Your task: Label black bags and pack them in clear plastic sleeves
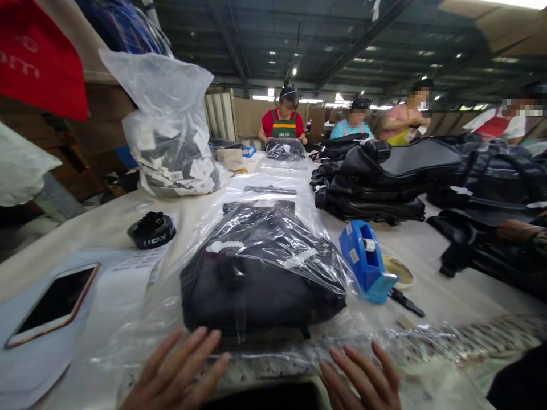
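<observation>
Smoothing the clear wrapper [269,236] probably goes best with light, even pressure; left hand [177,370] and right hand [359,378] have fingers spread, grasping nothing, just nearer than the wrapped black bag [260,290] on the worktop [92,225].

So the bottom edge chops the person's bare left hand [179,370] at 7 o'clock and bare right hand [361,378] at 5. Glare on the clear plastic bag [277,245] hides bits of the black, rounded bag [256,296] inside. Print on the small white labels [175,175] around 10 is way too tiny to read. A co-worker's hand [519,230] at 3 is blurry and runs off the right edge.
</observation>
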Action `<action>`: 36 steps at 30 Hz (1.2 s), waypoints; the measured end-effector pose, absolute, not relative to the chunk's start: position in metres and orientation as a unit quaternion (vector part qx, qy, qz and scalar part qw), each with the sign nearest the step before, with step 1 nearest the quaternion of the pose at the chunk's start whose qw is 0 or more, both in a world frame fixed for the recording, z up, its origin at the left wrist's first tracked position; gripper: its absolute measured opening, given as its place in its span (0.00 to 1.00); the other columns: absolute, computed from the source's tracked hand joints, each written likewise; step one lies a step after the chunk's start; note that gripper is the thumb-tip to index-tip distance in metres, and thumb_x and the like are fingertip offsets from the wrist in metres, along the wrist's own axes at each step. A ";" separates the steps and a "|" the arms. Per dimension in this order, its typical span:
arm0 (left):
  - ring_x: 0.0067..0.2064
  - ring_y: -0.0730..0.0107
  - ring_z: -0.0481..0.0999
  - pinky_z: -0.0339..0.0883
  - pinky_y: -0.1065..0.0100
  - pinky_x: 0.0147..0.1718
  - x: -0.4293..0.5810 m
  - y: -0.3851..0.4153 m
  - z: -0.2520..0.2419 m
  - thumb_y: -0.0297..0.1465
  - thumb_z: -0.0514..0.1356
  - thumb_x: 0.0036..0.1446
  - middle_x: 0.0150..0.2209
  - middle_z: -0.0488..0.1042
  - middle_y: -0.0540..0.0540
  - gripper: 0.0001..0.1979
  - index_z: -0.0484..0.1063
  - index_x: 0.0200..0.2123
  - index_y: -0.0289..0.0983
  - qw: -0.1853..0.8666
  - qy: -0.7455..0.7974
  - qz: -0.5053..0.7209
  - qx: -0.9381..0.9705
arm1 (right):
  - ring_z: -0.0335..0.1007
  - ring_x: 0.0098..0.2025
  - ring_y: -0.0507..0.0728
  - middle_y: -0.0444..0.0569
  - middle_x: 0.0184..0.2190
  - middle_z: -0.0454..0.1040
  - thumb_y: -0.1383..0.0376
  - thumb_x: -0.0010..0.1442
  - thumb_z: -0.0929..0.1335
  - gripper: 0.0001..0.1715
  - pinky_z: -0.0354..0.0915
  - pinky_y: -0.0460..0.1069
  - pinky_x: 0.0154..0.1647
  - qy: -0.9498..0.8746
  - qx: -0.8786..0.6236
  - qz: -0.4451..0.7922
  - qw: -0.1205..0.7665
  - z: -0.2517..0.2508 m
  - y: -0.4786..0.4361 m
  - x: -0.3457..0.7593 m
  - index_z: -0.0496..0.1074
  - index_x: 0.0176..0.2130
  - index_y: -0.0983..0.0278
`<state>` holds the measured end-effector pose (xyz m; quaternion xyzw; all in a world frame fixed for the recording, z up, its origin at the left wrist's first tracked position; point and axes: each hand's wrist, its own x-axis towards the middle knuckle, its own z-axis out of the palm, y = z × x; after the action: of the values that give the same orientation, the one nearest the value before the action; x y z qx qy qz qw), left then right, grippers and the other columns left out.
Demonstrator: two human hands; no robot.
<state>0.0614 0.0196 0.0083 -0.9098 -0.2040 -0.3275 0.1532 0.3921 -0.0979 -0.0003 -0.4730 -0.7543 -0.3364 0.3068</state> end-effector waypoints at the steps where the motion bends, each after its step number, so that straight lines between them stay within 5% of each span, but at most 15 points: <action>1: 0.55 0.60 0.67 0.47 0.54 0.62 0.082 0.019 0.010 0.25 0.49 0.58 0.53 0.71 0.46 0.24 0.64 0.57 0.41 0.152 -0.149 -0.337 -0.917 | 0.68 0.44 0.54 0.44 0.37 0.76 0.72 0.58 0.65 0.13 0.44 0.59 0.66 -0.766 -0.465 -0.326 0.300 0.001 -0.092 0.389 0.74 0.41 0.59; 5: 0.53 0.64 0.67 0.49 0.56 0.60 0.134 0.034 0.014 0.20 0.46 0.61 0.49 0.72 0.46 0.18 0.72 0.46 0.36 0.189 -0.062 -0.289 -0.937 | 0.67 0.49 0.53 0.44 0.40 0.76 0.76 0.60 0.59 0.20 0.41 0.58 0.66 -0.773 -0.476 -0.287 0.305 -0.004 -0.077 0.388 0.74 0.41 0.59; 11: 0.51 0.63 0.69 0.59 0.57 0.54 0.133 0.045 0.004 0.19 0.51 0.60 0.46 0.73 0.44 0.11 0.73 0.34 0.32 0.171 -0.036 -0.336 -0.925 | 0.66 0.52 0.56 0.47 0.44 0.76 0.75 0.62 0.60 0.15 0.48 0.58 0.63 -0.804 -0.445 -0.272 0.286 -0.001 -0.074 0.398 0.73 0.39 0.64; 15: 0.50 0.64 0.70 0.60 0.58 0.51 0.134 0.043 0.005 0.19 0.48 0.61 0.43 0.75 0.45 0.14 0.71 0.31 0.33 0.131 -0.027 -0.359 -0.924 | 0.70 0.39 0.53 0.48 0.37 0.75 0.73 0.65 0.54 0.17 0.62 0.50 0.45 -0.810 -0.465 -0.190 0.302 0.006 -0.063 0.402 0.69 0.38 0.65; 18: 0.45 0.64 0.71 0.63 0.60 0.45 0.138 0.044 0.012 0.19 0.46 0.62 0.39 0.74 0.42 0.14 0.70 0.33 0.32 0.095 -0.036 -0.345 -0.933 | 0.64 0.28 0.51 0.45 0.28 0.70 0.72 0.66 0.55 0.14 0.61 0.46 0.30 -0.792 -0.505 -0.097 0.329 -0.001 -0.057 0.404 0.66 0.38 0.65; 24: 0.25 0.72 0.63 0.56 0.69 0.24 0.152 0.052 0.021 0.21 0.46 0.63 0.24 0.64 0.50 0.13 0.59 0.26 0.36 -0.008 -0.113 -0.317 -0.942 | 0.64 0.26 0.50 0.43 0.25 0.66 0.67 0.67 0.58 0.10 0.59 0.44 0.28 -0.717 -0.584 -0.065 0.374 -0.020 -0.055 0.401 0.65 0.36 0.63; 36: 0.21 0.68 0.64 0.55 0.67 0.21 0.174 0.053 0.034 0.21 0.43 0.62 0.20 0.62 0.51 0.14 0.54 0.25 0.40 0.143 -0.223 -0.206 -0.942 | 0.62 0.19 0.47 0.40 0.18 0.62 0.62 0.68 0.57 0.21 0.53 0.43 0.23 -0.649 -0.644 -0.125 0.386 -0.012 -0.043 0.386 0.60 0.24 0.62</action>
<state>0.1736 0.0535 0.0340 -0.9420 -0.2229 -0.2063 0.1429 0.3860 -0.0428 -0.0117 -0.6441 -0.6488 -0.1247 0.3855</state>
